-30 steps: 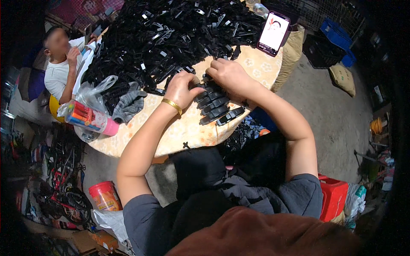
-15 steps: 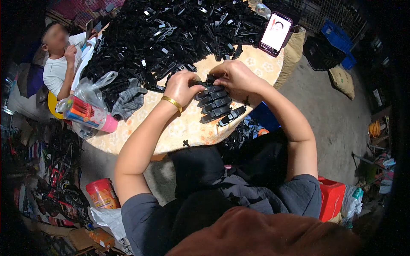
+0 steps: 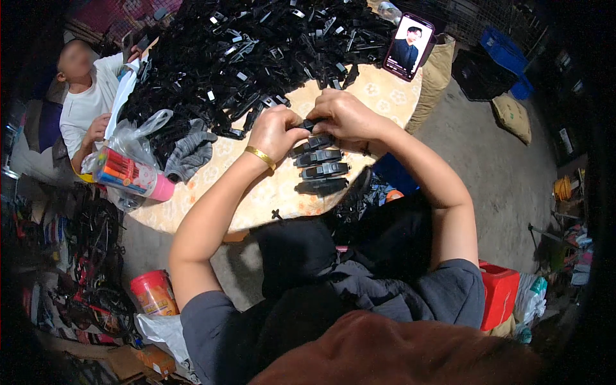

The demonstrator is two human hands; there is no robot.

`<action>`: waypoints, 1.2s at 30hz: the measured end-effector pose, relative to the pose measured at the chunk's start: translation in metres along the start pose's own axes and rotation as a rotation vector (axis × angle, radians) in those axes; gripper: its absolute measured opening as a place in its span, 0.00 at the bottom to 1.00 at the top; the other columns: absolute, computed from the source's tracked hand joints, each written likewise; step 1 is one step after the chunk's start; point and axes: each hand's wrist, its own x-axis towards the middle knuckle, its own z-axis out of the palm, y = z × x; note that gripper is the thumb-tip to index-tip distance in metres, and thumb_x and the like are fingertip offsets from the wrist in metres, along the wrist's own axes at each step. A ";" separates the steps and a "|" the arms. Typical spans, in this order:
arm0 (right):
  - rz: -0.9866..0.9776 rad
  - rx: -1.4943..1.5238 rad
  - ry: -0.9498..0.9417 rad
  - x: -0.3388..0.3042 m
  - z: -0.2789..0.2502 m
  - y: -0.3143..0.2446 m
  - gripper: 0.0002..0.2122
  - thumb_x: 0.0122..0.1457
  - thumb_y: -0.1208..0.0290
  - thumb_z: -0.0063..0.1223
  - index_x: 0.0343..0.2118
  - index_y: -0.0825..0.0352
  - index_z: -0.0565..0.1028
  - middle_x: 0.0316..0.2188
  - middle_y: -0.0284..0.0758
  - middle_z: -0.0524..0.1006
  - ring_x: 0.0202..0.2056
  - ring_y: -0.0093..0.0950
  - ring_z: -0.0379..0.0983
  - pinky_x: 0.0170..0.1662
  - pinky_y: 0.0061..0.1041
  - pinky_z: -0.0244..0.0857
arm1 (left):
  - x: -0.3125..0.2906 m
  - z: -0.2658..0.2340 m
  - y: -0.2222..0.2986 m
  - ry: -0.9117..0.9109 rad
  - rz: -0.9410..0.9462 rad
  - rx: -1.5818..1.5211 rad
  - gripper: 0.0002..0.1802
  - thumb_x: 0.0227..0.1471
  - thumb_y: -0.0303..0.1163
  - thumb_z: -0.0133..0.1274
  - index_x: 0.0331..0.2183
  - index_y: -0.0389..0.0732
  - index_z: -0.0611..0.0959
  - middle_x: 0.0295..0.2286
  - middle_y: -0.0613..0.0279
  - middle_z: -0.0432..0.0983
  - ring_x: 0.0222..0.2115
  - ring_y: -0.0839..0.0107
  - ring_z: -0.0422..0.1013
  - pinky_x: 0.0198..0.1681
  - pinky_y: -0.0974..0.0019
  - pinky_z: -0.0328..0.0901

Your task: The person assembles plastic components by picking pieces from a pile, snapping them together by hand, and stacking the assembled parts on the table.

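Both my hands meet over a patterned yellow tablecloth (image 3: 240, 183), near the far end of a short row of black plastic parts. My left hand (image 3: 274, 135), with a gold bangle at the wrist, pinches one side of a small black plastic part (image 3: 308, 124). Thumb and fingers of my right hand (image 3: 345, 115) close on its other side. Much of that part is hidden by the fingers. Several similar black parts (image 3: 319, 158) lie crosswise towards me, spaced one behind another. Beyond my hands spreads a big heap of black plastic pieces (image 3: 256, 54).
A lit phone (image 3: 409, 48) stands at the far right of the table. On the left are a grey glove (image 3: 191, 157), a clear bag (image 3: 146, 131) and a pink-based tub of coloured pens (image 3: 138, 174). Another person (image 3: 90, 90) sits there. A red box (image 3: 498, 292) stands right of me.
The row of parts, tightly packed before, now has gaps between pieces, and the slanted part at its right has gone from there. The other person's raised hand has come down.
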 end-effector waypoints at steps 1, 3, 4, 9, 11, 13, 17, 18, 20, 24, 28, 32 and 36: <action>0.001 -0.002 0.001 0.000 -0.001 -0.002 0.11 0.41 0.73 0.61 0.31 0.68 0.77 0.25 0.38 0.73 0.33 0.37 0.68 0.37 0.31 0.63 | -0.001 0.000 -0.001 0.008 -0.004 -0.012 0.11 0.32 0.33 0.63 0.20 0.37 0.80 0.21 0.56 0.72 0.26 0.59 0.69 0.31 0.62 0.63; 0.020 -0.001 -0.009 0.001 -0.002 -0.004 0.10 0.44 0.72 0.60 0.31 0.67 0.77 0.26 0.38 0.74 0.33 0.36 0.69 0.37 0.31 0.63 | -0.002 -0.003 -0.002 -0.036 -0.006 -0.030 0.11 0.34 0.32 0.62 0.22 0.36 0.80 0.22 0.57 0.72 0.25 0.64 0.70 0.30 0.65 0.64; 0.017 -0.004 -0.007 0.002 -0.005 -0.004 0.10 0.44 0.72 0.60 0.31 0.67 0.77 0.26 0.38 0.74 0.33 0.36 0.69 0.37 0.31 0.63 | -0.003 -0.006 -0.003 -0.079 -0.011 -0.048 0.11 0.36 0.31 0.62 0.24 0.35 0.80 0.24 0.58 0.73 0.24 0.68 0.71 0.30 0.69 0.65; 0.236 0.102 0.069 0.000 -0.009 0.009 0.08 0.49 0.69 0.55 0.29 0.68 0.78 0.24 0.40 0.75 0.29 0.37 0.70 0.38 0.34 0.64 | 0.003 -0.040 0.003 0.023 -0.088 0.045 0.10 0.41 0.34 0.59 0.26 0.38 0.82 0.26 0.56 0.74 0.27 0.66 0.71 0.32 0.66 0.65; 0.074 -0.293 0.269 0.004 -0.006 0.027 0.09 0.50 0.68 0.53 0.31 0.67 0.77 0.30 0.37 0.76 0.35 0.37 0.68 0.37 0.34 0.64 | 0.005 -0.059 -0.018 0.215 -0.103 0.324 0.12 0.40 0.37 0.60 0.25 0.38 0.82 0.26 0.53 0.75 0.28 0.62 0.71 0.33 0.64 0.65; 0.032 -0.382 0.401 0.012 0.002 0.040 0.09 0.49 0.66 0.53 0.31 0.65 0.77 0.30 0.35 0.75 0.37 0.35 0.67 0.37 0.34 0.62 | 0.004 -0.070 -0.026 0.214 -0.204 0.504 0.15 0.39 0.40 0.60 0.25 0.37 0.82 0.26 0.52 0.74 0.27 0.58 0.70 0.33 0.60 0.64; 0.120 -0.576 0.363 0.015 0.015 0.054 0.08 0.49 0.65 0.52 0.28 0.64 0.77 0.28 0.33 0.74 0.36 0.33 0.67 0.36 0.34 0.60 | 0.001 -0.057 -0.023 0.012 -0.216 0.612 0.20 0.37 0.45 0.61 0.27 0.38 0.82 0.28 0.53 0.73 0.34 0.57 0.67 0.38 0.59 0.63; 0.148 -0.608 0.298 0.018 0.013 0.054 0.08 0.49 0.65 0.51 0.27 0.64 0.77 0.27 0.32 0.74 0.35 0.32 0.67 0.36 0.33 0.59 | 0.000 -0.051 -0.020 -0.012 -0.259 0.658 0.21 0.37 0.46 0.61 0.30 0.39 0.82 0.30 0.54 0.73 0.37 0.57 0.66 0.41 0.58 0.63; 0.177 -0.639 0.232 0.019 0.012 0.052 0.08 0.49 0.65 0.51 0.25 0.63 0.76 0.26 0.31 0.74 0.35 0.31 0.67 0.35 0.32 0.58 | 0.002 -0.045 -0.018 -0.011 -0.281 0.665 0.20 0.38 0.44 0.60 0.31 0.39 0.82 0.31 0.54 0.73 0.37 0.57 0.67 0.41 0.58 0.63; 0.029 -0.616 0.171 0.015 0.007 0.039 0.06 0.48 0.67 0.50 0.23 0.62 0.75 0.24 0.31 0.73 0.33 0.31 0.68 0.35 0.31 0.57 | 0.001 -0.047 -0.008 0.030 -0.334 0.632 0.14 0.40 0.39 0.59 0.28 0.39 0.81 0.28 0.54 0.75 0.35 0.57 0.69 0.38 0.58 0.65; 0.045 -0.353 0.123 0.005 0.002 0.022 0.07 0.48 0.70 0.52 0.30 0.66 0.76 0.28 0.36 0.74 0.34 0.34 0.69 0.39 0.34 0.60 | -0.004 -0.048 0.001 0.158 -0.221 0.521 0.12 0.39 0.35 0.59 0.27 0.38 0.79 0.27 0.54 0.74 0.30 0.55 0.70 0.36 0.57 0.65; 0.100 -0.243 0.240 -0.004 0.003 0.020 0.15 0.45 0.72 0.57 0.39 0.68 0.73 0.42 0.44 0.70 0.40 0.40 0.68 0.46 0.34 0.62 | -0.004 -0.037 0.008 0.108 0.074 0.274 0.11 0.40 0.29 0.59 0.29 0.36 0.77 0.27 0.52 0.73 0.30 0.55 0.71 0.34 0.61 0.65; 0.242 -0.302 0.095 -0.004 -0.005 0.018 0.14 0.47 0.72 0.57 0.38 0.69 0.74 0.37 0.43 0.72 0.40 0.39 0.69 0.45 0.33 0.63 | -0.005 -0.015 0.002 0.008 0.137 0.218 0.12 0.39 0.29 0.58 0.29 0.36 0.78 0.26 0.52 0.73 0.29 0.54 0.70 0.34 0.59 0.64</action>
